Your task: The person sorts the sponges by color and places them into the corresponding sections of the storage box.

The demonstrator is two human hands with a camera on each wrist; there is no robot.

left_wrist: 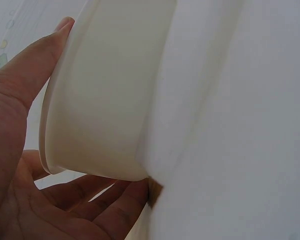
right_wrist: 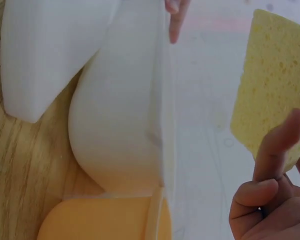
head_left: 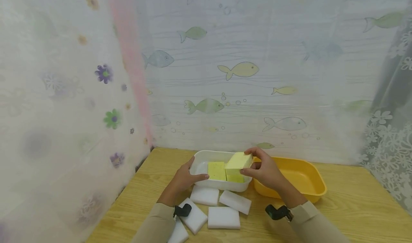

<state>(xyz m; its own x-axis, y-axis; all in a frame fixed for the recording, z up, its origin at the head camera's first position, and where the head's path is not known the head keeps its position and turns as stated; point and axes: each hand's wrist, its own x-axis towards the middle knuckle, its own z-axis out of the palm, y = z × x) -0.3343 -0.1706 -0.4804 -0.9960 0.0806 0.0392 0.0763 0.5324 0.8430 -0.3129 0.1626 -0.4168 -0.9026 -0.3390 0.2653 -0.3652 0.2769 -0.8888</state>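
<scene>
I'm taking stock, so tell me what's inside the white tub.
Two yellow sponges lie in the white tub. The right hand holds a third sponge over one, partly covering it. What's beneath them is hidden.

I see the table (head_left: 347, 189) spanning the bottom of the head view, the curtain (head_left: 202, 69) behind it. Left of the basin (head_left: 299, 180), near lower centre, sits the tub (head_left: 222, 187), the left hand (head_left: 184, 179) at its left end. Inside lie two sponges (head_left: 216, 170); the right hand (head_left: 266, 169) holds another sponge (head_left: 239, 160) above the rightmost. Five foam blocks (head_left: 223, 217) lie in front.

No readable text, label, brand, number or sign on anything in any view.
</scene>
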